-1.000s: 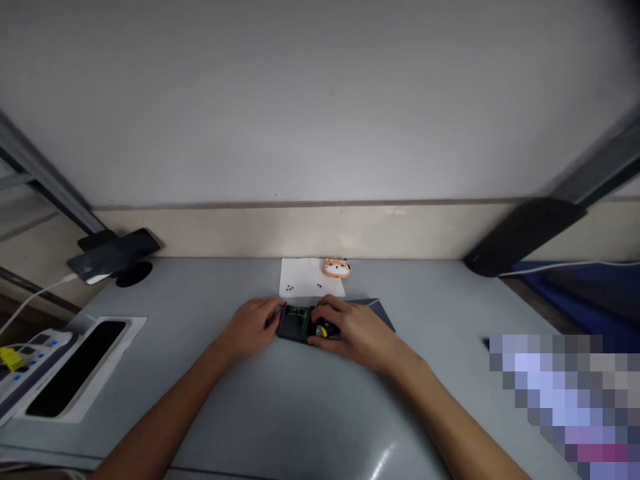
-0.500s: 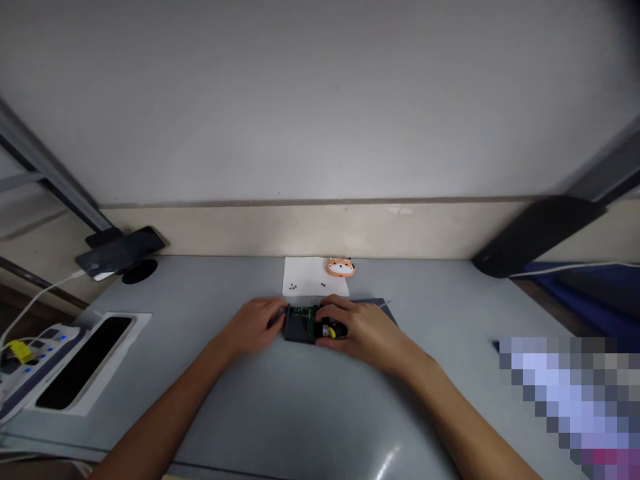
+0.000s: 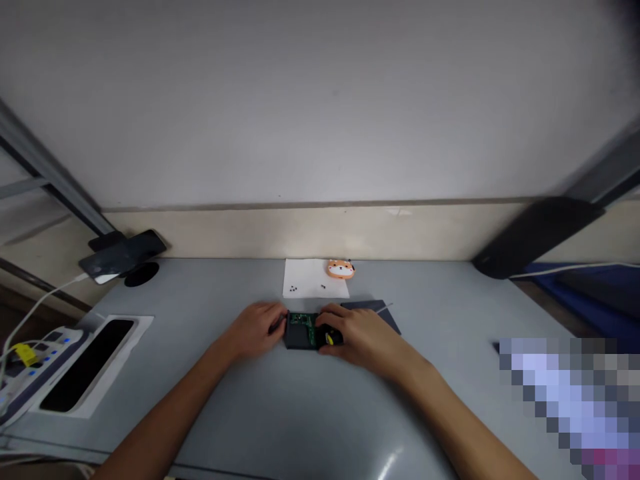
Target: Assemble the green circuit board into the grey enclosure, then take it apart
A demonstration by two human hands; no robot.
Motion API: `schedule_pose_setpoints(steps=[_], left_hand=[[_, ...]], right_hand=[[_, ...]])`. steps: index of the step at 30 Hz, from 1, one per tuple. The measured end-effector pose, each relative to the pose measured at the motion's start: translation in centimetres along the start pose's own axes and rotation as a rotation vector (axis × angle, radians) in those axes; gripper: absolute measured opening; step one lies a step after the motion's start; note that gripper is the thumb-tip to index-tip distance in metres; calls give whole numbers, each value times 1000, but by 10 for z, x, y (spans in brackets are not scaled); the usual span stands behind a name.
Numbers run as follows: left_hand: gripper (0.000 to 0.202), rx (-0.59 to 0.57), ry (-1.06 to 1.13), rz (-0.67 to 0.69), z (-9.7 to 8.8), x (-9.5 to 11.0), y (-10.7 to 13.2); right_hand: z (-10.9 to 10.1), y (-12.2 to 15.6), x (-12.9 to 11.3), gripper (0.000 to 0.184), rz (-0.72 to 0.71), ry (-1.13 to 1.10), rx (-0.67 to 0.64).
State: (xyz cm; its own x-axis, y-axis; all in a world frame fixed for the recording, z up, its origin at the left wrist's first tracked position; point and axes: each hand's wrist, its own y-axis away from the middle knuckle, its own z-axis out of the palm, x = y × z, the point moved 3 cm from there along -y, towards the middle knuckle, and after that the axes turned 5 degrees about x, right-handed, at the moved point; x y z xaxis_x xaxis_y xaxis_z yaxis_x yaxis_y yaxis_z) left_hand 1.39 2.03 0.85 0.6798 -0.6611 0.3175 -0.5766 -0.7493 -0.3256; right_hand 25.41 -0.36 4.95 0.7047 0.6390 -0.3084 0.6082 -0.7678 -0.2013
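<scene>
A small dark device [image 3: 301, 333] with its case off and a green circuit board showing lies on the grey table [image 3: 300, 413]. My left hand [image 3: 255, 328] rests against its left end, fingers curled on it. Over the device's right end, my right hand [image 3: 357, 331] is closed on a tool with a black and yellow handle [image 3: 330, 337]. A dark flat cover [image 3: 380, 313] lies just right of and behind my right hand. Behind the device is a white paper sheet [image 3: 315, 287] carrying a few tiny black screws [image 3: 293, 289].
An orange animal-shaped trinket [image 3: 341, 269] sits at the paper's far corner. At the far left a phone [image 3: 123, 255] leans on a stand. A black slab in a white tray [image 3: 87, 363] and a power strip [image 3: 23, 363] lie at the left. A dark lamp arm [image 3: 535, 233] stands at right.
Both hands and the device stay in nearly the same place. My right hand has shifted slightly over the device's right end, hiding more of the yellow handle.
</scene>
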Motion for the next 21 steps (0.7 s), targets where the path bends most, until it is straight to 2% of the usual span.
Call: schedule_pose_setpoints(steps=[4,13,21], left_hand=[[8,11,5,27,0,1,0],[10,37,4,47,0,0,0],[9,-1,28,17,-3,-1,0]], right_hand=[[0,1,-1,31,7,12,-14],[0,0,-5,41,15,49,-29],[2,3,-6,41,15,66,-24]])
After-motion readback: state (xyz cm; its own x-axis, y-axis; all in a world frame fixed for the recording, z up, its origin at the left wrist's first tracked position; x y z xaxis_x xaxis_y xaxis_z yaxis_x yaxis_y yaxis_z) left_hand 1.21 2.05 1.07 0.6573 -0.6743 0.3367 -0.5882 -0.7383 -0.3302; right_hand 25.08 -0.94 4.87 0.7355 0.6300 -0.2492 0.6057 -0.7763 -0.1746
